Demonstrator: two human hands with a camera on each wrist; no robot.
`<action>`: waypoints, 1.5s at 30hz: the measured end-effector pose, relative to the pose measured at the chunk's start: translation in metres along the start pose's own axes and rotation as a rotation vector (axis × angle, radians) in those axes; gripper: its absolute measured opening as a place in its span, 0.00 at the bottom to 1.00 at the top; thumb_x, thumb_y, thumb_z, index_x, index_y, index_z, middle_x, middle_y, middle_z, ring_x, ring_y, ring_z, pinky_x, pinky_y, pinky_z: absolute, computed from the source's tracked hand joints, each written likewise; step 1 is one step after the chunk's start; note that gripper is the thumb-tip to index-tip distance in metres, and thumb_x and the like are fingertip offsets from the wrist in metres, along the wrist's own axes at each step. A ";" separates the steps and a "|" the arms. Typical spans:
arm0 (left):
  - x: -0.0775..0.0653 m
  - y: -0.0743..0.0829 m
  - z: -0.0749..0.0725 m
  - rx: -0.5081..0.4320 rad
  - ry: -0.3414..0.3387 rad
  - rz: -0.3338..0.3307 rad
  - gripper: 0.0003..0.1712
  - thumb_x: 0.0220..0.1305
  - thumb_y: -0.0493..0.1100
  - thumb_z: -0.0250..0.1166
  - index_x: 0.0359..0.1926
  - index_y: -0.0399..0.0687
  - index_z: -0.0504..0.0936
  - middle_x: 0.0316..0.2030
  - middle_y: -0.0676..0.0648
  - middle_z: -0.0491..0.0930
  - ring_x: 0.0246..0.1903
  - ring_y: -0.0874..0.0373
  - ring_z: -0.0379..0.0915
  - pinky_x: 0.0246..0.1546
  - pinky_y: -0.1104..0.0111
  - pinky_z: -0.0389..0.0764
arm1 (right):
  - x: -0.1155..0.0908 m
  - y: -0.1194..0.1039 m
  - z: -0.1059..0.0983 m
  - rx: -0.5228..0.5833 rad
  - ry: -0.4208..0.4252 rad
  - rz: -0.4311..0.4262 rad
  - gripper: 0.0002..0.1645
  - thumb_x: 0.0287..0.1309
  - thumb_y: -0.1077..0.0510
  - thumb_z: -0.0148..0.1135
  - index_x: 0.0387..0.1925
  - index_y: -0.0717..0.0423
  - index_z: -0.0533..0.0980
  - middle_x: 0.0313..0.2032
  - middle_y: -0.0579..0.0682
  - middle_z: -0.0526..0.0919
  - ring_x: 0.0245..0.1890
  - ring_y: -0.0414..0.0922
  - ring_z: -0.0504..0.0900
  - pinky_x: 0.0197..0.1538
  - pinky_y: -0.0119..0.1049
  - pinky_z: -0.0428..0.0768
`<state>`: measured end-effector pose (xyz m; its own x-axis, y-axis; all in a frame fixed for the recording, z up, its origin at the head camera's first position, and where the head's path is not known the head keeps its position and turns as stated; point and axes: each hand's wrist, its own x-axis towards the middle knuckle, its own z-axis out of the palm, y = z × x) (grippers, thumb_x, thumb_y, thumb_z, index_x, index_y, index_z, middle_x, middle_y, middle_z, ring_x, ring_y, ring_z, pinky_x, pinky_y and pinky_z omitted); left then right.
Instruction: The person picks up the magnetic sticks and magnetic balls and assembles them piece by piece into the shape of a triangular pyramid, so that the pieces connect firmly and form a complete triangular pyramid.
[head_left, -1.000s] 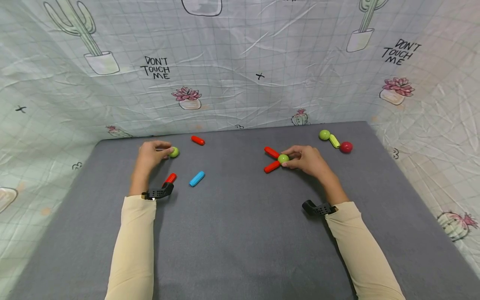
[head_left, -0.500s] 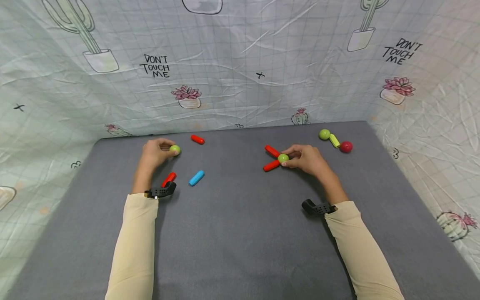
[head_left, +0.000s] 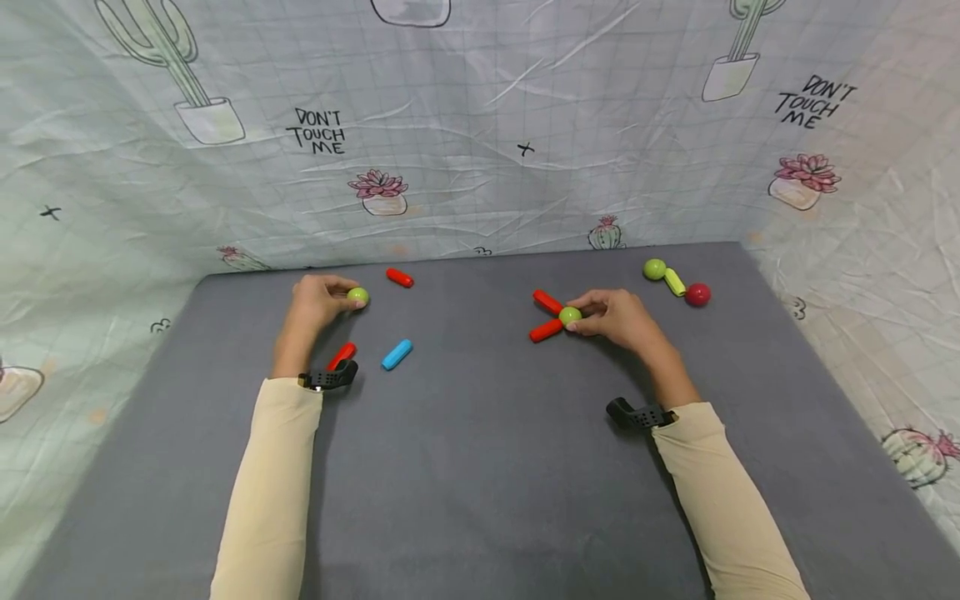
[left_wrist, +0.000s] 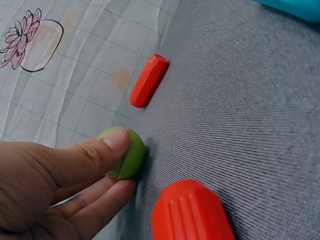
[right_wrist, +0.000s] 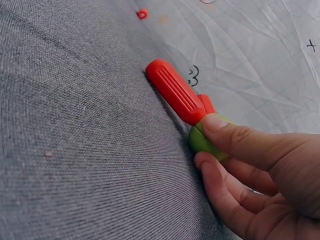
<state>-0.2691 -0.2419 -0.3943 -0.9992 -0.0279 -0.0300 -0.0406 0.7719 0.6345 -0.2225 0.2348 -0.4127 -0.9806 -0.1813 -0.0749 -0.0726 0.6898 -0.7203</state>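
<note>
My left hand [head_left: 315,302] pinches a green ball [left_wrist: 131,156] between thumb and fingers, close over the grey cloth. A red ridged stick [left_wrist: 190,212] lies near that wrist, and another red stick [head_left: 400,277] is beyond the ball toward the back edge. On the right, my right hand [head_left: 615,319] pinches a second green ball [head_left: 570,316]. Two red sticks meet this ball and spread leftward in a V: the upper stick [head_left: 548,302] and the lower stick [right_wrist: 175,91]. In the right wrist view the lower stick partly hides the upper one.
A blue stick [head_left: 397,354] lies right of the left wrist. At the back right, a green ball [head_left: 654,269], a yellow-green stick [head_left: 675,282] and a red ball [head_left: 698,294] form a row. A printed cloth [head_left: 465,133] hangs behind the grey table [head_left: 465,467].
My left hand has moved slightly right and toward the back with its green ball. The right hand stays in place, holding the ball at the two red sticks.
</note>
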 end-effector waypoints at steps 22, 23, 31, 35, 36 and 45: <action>-0.014 0.074 0.031 -0.045 -0.027 0.261 0.21 0.57 0.38 0.77 0.52 0.38 0.86 0.45 0.38 0.88 0.46 0.45 0.86 0.46 0.53 0.83 | 0.007 0.000 -0.004 0.152 -0.050 0.063 0.24 0.57 0.56 0.77 0.55 0.57 0.84 0.47 0.55 0.89 0.34 0.35 0.85 0.39 0.29 0.80; -0.014 0.081 0.037 -0.067 -0.058 0.276 0.21 0.58 0.38 0.77 0.52 0.38 0.86 0.46 0.39 0.88 0.46 0.46 0.86 0.46 0.54 0.84 | 0.007 -0.001 -0.004 0.159 -0.057 0.067 0.24 0.57 0.56 0.76 0.55 0.57 0.84 0.47 0.56 0.88 0.34 0.35 0.85 0.39 0.29 0.81; -0.022 0.117 0.076 -0.184 -0.192 0.366 0.19 0.56 0.36 0.78 0.49 0.40 0.88 0.45 0.42 0.88 0.46 0.50 0.86 0.47 0.59 0.84 | 0.004 -0.001 -0.004 0.207 -0.100 0.076 0.25 0.59 0.59 0.74 0.57 0.62 0.82 0.48 0.59 0.87 0.34 0.36 0.86 0.41 0.30 0.83; -0.024 0.123 0.088 -0.187 -0.226 0.391 0.20 0.56 0.36 0.78 0.51 0.39 0.88 0.47 0.42 0.87 0.47 0.50 0.86 0.48 0.61 0.85 | 0.004 0.001 -0.003 0.215 -0.105 0.078 0.25 0.59 0.59 0.74 0.57 0.62 0.82 0.48 0.59 0.87 0.35 0.36 0.86 0.41 0.31 0.84; -0.024 0.125 0.090 -0.186 -0.234 0.393 0.20 0.56 0.36 0.78 0.51 0.40 0.88 0.47 0.42 0.87 0.47 0.51 0.86 0.48 0.61 0.85 | 0.004 0.001 -0.003 0.219 -0.105 0.077 0.25 0.60 0.59 0.74 0.58 0.62 0.81 0.48 0.59 0.87 0.35 0.36 0.86 0.41 0.31 0.84; -0.030 0.130 0.100 -0.176 -0.266 0.402 0.21 0.56 0.38 0.78 0.51 0.41 0.88 0.47 0.43 0.88 0.47 0.53 0.86 0.48 0.64 0.84 | 0.003 -0.002 -0.004 0.176 -0.093 0.071 0.24 0.59 0.57 0.75 0.56 0.59 0.83 0.48 0.56 0.88 0.36 0.37 0.86 0.41 0.30 0.82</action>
<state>-0.2443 -0.0775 -0.3886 -0.9009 0.4296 0.0619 0.3233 0.5690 0.7561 -0.2259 0.2358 -0.4082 -0.9605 -0.2062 -0.1869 0.0368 0.5717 -0.8196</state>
